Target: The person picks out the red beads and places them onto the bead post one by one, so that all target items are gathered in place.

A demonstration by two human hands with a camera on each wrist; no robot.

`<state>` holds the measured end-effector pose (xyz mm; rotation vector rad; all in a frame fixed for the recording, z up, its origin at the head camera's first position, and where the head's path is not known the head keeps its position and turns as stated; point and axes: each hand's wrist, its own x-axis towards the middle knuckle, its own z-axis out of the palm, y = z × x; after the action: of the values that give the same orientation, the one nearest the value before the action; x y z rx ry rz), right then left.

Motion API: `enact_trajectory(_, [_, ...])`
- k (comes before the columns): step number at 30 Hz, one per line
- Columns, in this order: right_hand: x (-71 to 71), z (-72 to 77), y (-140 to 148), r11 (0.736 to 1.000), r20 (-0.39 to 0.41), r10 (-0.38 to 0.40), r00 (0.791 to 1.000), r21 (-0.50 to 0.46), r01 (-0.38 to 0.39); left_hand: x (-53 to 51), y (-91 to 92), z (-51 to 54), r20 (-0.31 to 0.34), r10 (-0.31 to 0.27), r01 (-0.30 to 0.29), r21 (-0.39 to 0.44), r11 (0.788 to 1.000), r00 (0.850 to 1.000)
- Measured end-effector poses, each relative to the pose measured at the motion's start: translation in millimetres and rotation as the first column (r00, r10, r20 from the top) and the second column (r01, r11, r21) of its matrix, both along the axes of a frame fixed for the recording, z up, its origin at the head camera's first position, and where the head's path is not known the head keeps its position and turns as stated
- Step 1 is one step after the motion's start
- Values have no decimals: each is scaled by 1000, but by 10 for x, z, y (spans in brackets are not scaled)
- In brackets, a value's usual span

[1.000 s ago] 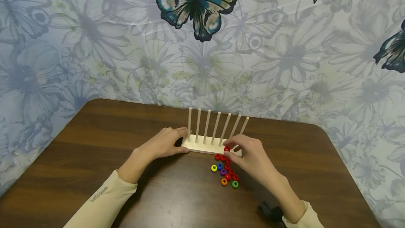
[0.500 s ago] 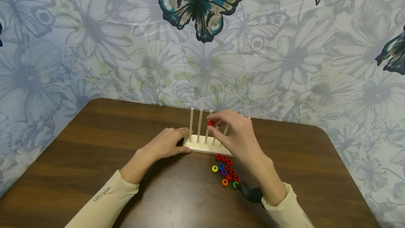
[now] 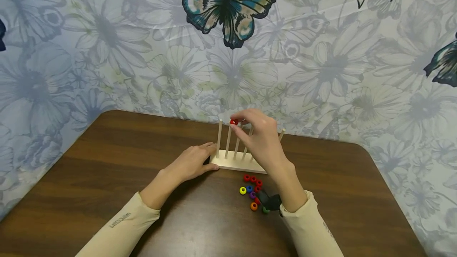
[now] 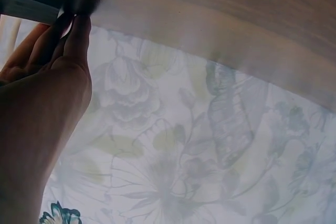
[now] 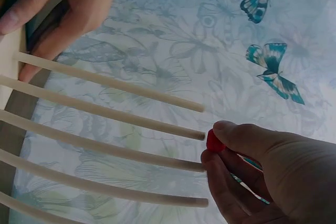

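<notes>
My right hand (image 3: 262,134) pinches a red bead (image 3: 233,122) between thumb and fingertips. In the head view the bead is at the top of the second peg from the left. In the right wrist view the bead (image 5: 213,141) sits just beyond that peg's tip (image 5: 198,135), apart or barely touching; I cannot tell which. The wooden peg rack (image 3: 237,163) stands upright on the table, and my right hand hides some of its pegs. At the rack's left end, my left hand (image 3: 189,163) grips the base, thumb in front and fingers behind.
Loose beads lie in front of the rack: several red ones (image 3: 246,177), a yellow one (image 3: 242,190), a blue one (image 3: 249,188) and an orange one (image 3: 254,206). A black strap (image 3: 269,201) at my right wrist covers some beads. A butterfly-print wall covering (image 3: 160,70) rises behind the brown table (image 3: 178,217).
My right hand has lifted a red bead from the front of the rack, up and leftward to the second peg's top. My left hand keeps its grip on the base.
</notes>
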<state>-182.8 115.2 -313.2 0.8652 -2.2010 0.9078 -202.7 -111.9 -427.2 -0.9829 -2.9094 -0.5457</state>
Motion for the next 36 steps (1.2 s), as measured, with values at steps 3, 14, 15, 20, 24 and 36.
enact_trajectory(3, [-37, -31, -4, 1000, -16, -10, 1000, 4, 10, 0, 17, -18, -8, 7, -7, 4, 1000, 1000])
enact_trajectory(14, [-121, -107, -27, 1000, -25, 5, 1000, 26, -5, 10, 28, -23, 1, 25, -25, -6, 1000, 1000])
enact_trajectory(15, [-121, -110, -27, 1000, -25, 5, 1000, 29, -5, 8, 28, -24, -1, 26, -26, -7, 1000, 1000])
enact_trajectory(20, [-114, -121, -13, 999, -14, -8, 1000, 45, 9, 10, 30, -22, 8, 26, -26, -11, 1000, 1000])
enact_trajectory(24, [-106, -127, 9, 998, -1, -15, 1000, 59, 15, 20, 27, -22, 2, 25, -25, -10, 1000, 1000])
enact_trajectory(36, [-80, -172, 108, 1000, -66, 29, 997, -1, -29, 17, 21, -31, -17, 26, -26, 1, 1000, 1000])
